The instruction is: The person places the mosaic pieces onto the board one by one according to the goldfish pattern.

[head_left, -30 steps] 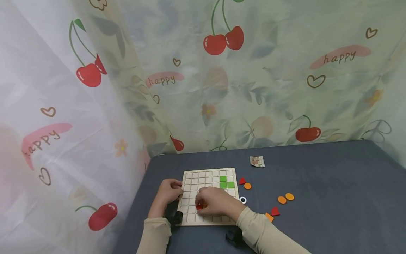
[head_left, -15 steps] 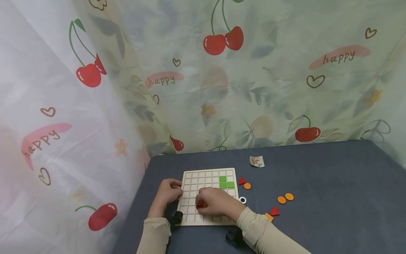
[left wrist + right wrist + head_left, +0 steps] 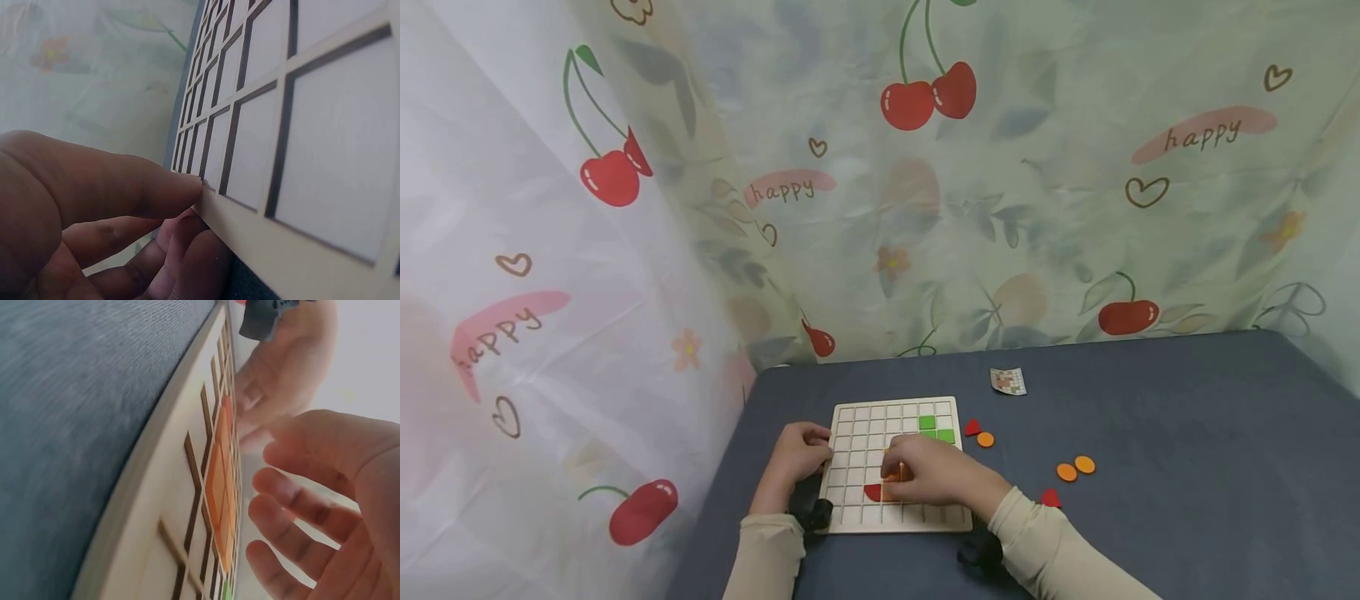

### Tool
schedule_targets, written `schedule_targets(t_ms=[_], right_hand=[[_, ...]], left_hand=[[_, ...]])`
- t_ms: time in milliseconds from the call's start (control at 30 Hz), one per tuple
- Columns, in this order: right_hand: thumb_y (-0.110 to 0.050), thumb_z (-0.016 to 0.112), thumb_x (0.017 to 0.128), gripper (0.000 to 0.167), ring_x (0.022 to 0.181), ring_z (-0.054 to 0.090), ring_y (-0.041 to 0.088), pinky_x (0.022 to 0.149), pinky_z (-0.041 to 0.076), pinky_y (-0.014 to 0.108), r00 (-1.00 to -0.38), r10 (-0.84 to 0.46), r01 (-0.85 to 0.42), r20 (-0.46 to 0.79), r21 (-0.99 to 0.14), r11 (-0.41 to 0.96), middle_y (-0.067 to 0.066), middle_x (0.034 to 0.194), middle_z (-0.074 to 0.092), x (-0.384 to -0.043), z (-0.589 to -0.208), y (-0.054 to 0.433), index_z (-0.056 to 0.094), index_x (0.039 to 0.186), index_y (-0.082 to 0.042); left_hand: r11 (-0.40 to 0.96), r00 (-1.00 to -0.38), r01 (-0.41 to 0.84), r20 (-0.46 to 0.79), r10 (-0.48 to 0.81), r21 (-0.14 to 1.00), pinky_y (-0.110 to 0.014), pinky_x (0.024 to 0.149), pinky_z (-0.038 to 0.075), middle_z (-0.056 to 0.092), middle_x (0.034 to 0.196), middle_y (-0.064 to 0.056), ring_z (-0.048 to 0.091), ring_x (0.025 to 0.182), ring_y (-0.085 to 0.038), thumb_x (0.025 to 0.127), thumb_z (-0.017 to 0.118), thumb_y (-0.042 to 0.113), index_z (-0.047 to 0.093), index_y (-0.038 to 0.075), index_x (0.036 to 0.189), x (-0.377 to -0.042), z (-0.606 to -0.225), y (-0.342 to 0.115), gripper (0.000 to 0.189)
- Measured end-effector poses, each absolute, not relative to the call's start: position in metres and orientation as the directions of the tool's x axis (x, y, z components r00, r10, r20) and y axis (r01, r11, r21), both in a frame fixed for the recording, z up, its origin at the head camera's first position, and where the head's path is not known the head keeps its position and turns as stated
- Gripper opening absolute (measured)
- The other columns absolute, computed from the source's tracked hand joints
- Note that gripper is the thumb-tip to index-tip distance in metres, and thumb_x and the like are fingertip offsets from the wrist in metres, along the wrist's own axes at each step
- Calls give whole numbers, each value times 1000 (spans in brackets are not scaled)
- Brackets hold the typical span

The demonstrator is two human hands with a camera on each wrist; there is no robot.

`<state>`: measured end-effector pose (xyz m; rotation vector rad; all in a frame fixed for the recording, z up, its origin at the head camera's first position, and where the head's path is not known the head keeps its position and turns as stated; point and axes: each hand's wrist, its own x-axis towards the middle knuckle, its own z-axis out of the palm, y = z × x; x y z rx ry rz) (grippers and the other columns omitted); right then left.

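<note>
A pale wooden grid board [image 3: 850, 471] lies on the dark table. My left hand [image 3: 801, 458] pinches its left edge; the left wrist view shows the thumb on the top face and the other fingers curled below. Over the board's middle is my right hand [image 3: 936, 473], its fingers loosely bent and apart, holding nothing in the right wrist view. Beneath it, orange tiles [image 3: 222, 487] fill adjoining cells, partly hidden from the head view. A red piece with a rounded side [image 3: 872, 492] sits in the cell left of them. Green squares [image 3: 927, 422] occupy cells toward the upper right.
Right of the board lie a red piece [image 3: 973, 427] and an orange disc [image 3: 985, 439]. Farther right are two more orange discs [image 3: 1067, 472] and another red piece [image 3: 1050, 498] beside the right sleeve. A small patterned card [image 3: 1007, 382] lies behind. A cherry-print curtain [image 3: 1000, 208] backs the table.
My right hand has shifted right, off the red piece, which now shows in its cell. Its forearm now covers the white ring and the loose orange square. The left hand stays put.
</note>
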<state>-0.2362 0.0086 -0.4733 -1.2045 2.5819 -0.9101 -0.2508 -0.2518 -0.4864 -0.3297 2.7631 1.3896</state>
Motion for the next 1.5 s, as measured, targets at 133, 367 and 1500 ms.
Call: schedule_targets(t_ms=[133, 367, 1500], right_hand=[[-23, 78, 97, 9, 81, 61, 4, 77, 55, 22, -660, -742, -631, 119, -623, 462, -5, 98, 70, -235, -472, 23, 81, 102, -17], [-19, 76, 97, 11, 81, 60, 1, 77, 55, 22, -656, -745, -635, 123, -623, 457, -2, 102, 71, -230, -468, 43, 82, 105, -14], [-19, 85, 88, 15, 83, 59, 8, 75, 53, 26, -737, -675, -533, 38, -647, 546, -2, 97, 66, -249, -476, 119, 77, 100, -16]], left_hand=[[578, -976, -207, -122, -182, 789, -32, 62, 59, 71, 93, -14, 66, 75, -21, 84, 71, -1, 74, -3, 113, -252, -486, -252, 30], [583, -974, -213, -125, -188, 784, -33, 62, 59, 71, 93, -14, 65, 76, -21, 83, 72, -1, 75, -3, 113, -251, -486, -254, 30], [579, -978, -196, -117, -170, 792, -33, 62, 59, 71, 94, -15, 65, 76, -21, 83, 71, 0, 74, -4, 114, -251, -487, -253, 31]])
